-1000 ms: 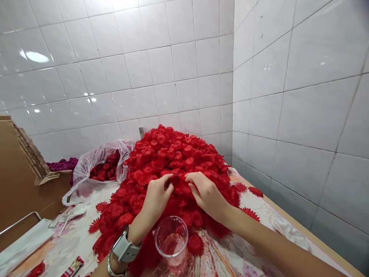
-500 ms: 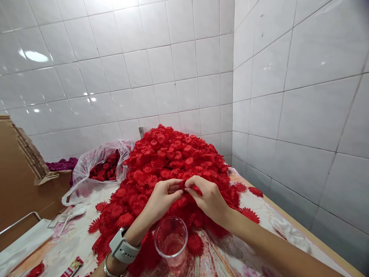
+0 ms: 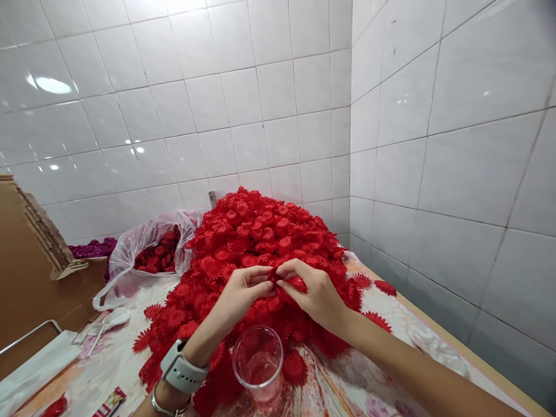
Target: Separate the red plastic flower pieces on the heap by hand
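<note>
Between the fingertips of both hands is a small dark red fabric flower piece (image 3: 273, 276), mostly covered by the fingers. My left hand (image 3: 245, 289) pinches its left side with thumb and fingers; a watch and a bracelet are on that wrist. My right hand (image 3: 310, 289) pinches it from the right. Both hands hover over a large heap of red fringed fabric flowers (image 3: 260, 231). Just below the hands stands a clear plastic cup (image 3: 258, 356), with what looks like a little liquid at its bottom.
Left of the heap, a clear plastic bag (image 3: 130, 249) holds darker red flowers. A cardboard box (image 3: 30, 243) and purple material (image 3: 93, 248) are farther left. A small wrapper (image 3: 109, 401) lies on the patterned cloth (image 3: 143, 359). Tiled walls (image 3: 269, 92) close in the back and right.
My left hand has shifted slightly left and the fingers of both hands have moved a little around the flower piece. The heap, cup and bag stay where they were.
</note>
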Demonstrator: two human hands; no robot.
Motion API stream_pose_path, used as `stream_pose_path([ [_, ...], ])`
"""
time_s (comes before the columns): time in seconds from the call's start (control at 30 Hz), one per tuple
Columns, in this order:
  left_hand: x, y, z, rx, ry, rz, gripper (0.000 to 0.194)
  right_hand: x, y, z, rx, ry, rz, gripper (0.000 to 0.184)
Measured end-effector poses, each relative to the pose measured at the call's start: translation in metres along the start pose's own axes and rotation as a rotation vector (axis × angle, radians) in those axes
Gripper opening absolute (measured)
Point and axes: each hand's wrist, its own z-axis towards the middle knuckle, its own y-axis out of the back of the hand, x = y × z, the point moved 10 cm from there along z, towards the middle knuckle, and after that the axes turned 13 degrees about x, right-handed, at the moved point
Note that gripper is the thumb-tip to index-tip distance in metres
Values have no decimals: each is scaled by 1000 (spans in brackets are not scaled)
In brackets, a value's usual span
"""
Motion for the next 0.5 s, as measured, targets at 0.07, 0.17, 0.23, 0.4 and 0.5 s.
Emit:
stream_pose_path([
  [0.07,0,-1,0,1,3,49,28,1,-2,-1,6,9,-23,10],
  [0.17,-1,-5,1,23,-16,108,25,3,-3,-3,13,7,-44,10],
  [0.23,0,-6,2,36,-19,131,23,3,-1,-2,11,-14,-31,11],
  [0.4,3,4,4,-40,-25,171,13,-18,2,-2,-40,-209,318,8],
  [0.5,-1,9,3,-105,-53,313,13,-31,0,-6,-114,-278,501,10],
])
